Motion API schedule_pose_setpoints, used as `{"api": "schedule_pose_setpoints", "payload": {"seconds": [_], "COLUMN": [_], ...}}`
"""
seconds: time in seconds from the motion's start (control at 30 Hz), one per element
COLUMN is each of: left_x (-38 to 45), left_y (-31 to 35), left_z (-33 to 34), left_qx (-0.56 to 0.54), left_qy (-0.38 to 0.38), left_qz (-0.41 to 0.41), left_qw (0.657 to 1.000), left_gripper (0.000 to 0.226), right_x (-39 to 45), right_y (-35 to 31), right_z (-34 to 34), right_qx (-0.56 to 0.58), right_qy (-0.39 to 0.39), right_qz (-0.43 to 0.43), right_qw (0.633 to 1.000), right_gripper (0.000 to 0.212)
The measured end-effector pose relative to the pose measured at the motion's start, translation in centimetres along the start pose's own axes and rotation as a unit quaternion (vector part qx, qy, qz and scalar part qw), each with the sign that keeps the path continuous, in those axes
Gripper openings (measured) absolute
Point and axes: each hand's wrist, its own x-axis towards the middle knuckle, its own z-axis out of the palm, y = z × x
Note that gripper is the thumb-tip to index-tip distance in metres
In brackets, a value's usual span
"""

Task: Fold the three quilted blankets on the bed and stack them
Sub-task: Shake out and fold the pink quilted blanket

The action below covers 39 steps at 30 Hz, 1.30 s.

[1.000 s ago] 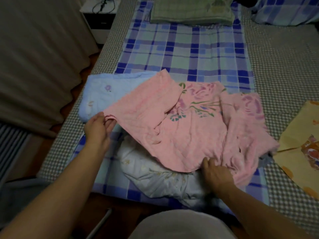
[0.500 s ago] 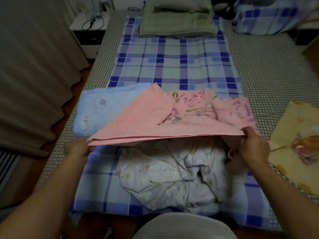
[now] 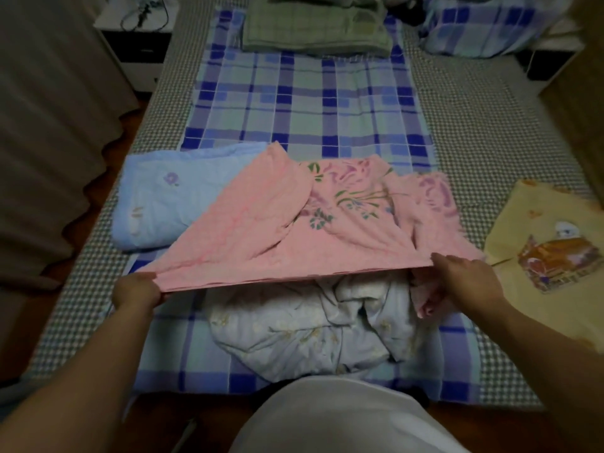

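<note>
Plaid bed (image 3: 304,103), hands gripping pink floral blanket (image 3: 294,243) edge taut, left (image 3: 137,291), right (image 3: 464,279)

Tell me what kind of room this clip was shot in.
Most likely a home bedroom. The person stands at the foot of a bed spread with a blue plaid sheet, quilted blankets piled on it, a nightstand at its far left corner and a curtain hanging alongside.
</note>
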Motion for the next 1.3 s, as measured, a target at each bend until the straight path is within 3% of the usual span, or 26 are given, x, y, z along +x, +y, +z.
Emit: {"api": "schedule_pose_setpoints", "payload": {"seconds": [0.03, 0.07, 0.13, 0.2, 0.23, 0.3, 0.37, 0.43, 0.5, 0.57, 0.6, 0.67, 0.7, 0.8, 0.9, 1.03, 1.17, 1.23, 1.3], "left_x": [1.2, 2.6, 2.3, -4.7, -5.4, -8.0, -9.3, -11.9, -15.4, -19.5, -22.3, -26.7, -27.3, -26.9, -23.3, -14.4, -7.9, -7.2, -6.4], "left_y": [-0.3, -1.9, -5.6, -7.5, -8.4, -7.6, -2.4, 7.1, 18.6, 28.3, 32.5, 37.7, 38.6, 37.2, 31.4, 19.4, 5.7, -1.4, -7.3], "left_z": [0.5, 0.4, 0.3, -2.6, -3.0, -2.6, -1.1, 0.2, -0.5, -2.4, -4.2, -8.2, -9.7, -12.9, -13.0, -11.1, -9.5, -9.2, -8.4], "left_qx": [-0.076, -0.059, 0.011, 0.151, 0.168, 0.124, -0.032, -0.126, -0.146, -0.302, -0.416, -0.574, -0.614, -0.67, -0.681, -0.649, -0.595, -0.528, -0.466], "left_qy": [-0.052, -0.069, -0.051, -0.153, -0.189, -0.249, -0.301, -0.307, -0.325, -0.378, -0.367, -0.377, -0.368, -0.317, -0.257, -0.167, -0.084, -0.066, -0.004], "left_qz": [-0.034, -0.049, -0.11, -0.106, -0.134, -0.206, -0.195, -0.065, 0.181, 0.34, 0.359, 0.315, 0.306, 0.263, 0.21, 0.15, 0.021, -0.048, -0.126], "left_qw": [0.995, 0.995, 0.993, 0.971, 0.958, 0.938, 0.933, 0.941, 0.917, 0.806, 0.75, 0.655, 0.628, 0.617, 0.652, 0.727, 0.799, 0.845, 0.876], "left_gripper": [0.034, 0.033, 0.041, 0.021, 0.015, 0.02, 0.024, 0.028, 0.058, 0.037, 0.025, 0.02, 0.021, 0.035, 0.04, 0.051, 0.042, 0.032, 0.04], "right_x": [-0.6, -1.4, -3.3, -3.8, -3.3, -1.1, 2.2, 6.5, 10.2, 12.0, 12.1, 11.5, 11.0, 9.8, 9.1, 7.6, 3.8, 1.9, 0.2], "right_y": [-0.7, -1.5, -2.5, -2.6, -2.7, -2.4, -1.6, 0.0, 2.6, 5.1, 5.8, 6.8, 7.0, 6.9, 5.7, 3.4, 0.0, -2.2, -3.6], "right_z": [-0.2, 0.1, 2.5, 3.4, 2.7, 0.4, -2.6, -7.2, -12.5, -17.3, -19.2, -21.8, -22.6, -23.4, -22.3, -18.8, -13.9, -10.6, -7.3], "right_qx": [0.054, 0.077, 0.037, -0.023, -0.034, -0.022, 0.003, 0.035, 0.101, 0.153, 0.149, 0.133, 0.133, 0.125, 0.093, 0.083, 0.04, 0.021, -0.003], "right_qy": [0.029, 0.015, -0.102, -0.234, -0.269, -0.266, -0.237, -0.167, -0.029, 0.114, 0.175, 0.264, 0.295, 0.364, 0.384, 0.337, 0.301, 0.2, 0.017], "right_qz": [-0.005, -0.025, -0.124, -0.162, -0.162, -0.131, -0.089, 0.004, 0.127, 0.214, 0.232, 0.229, 0.215, 0.173, 0.102, 0.0, -0.139, -0.199, -0.236], "right_qw": [0.998, 0.997, 0.986, 0.958, 0.949, 0.955, 0.967, 0.985, 0.986, 0.958, 0.945, 0.927, 0.921, 0.907, 0.913, 0.938, 0.942, 0.959, 0.972], "right_gripper": [0.036, 0.032, 0.022, 0.027, 0.032, 0.051, 0.041, 0.032, 0.023, 0.021, 0.021, 0.019, 0.017, 0.013, 0.021, 0.044, 0.051, 0.055, 0.049]}}
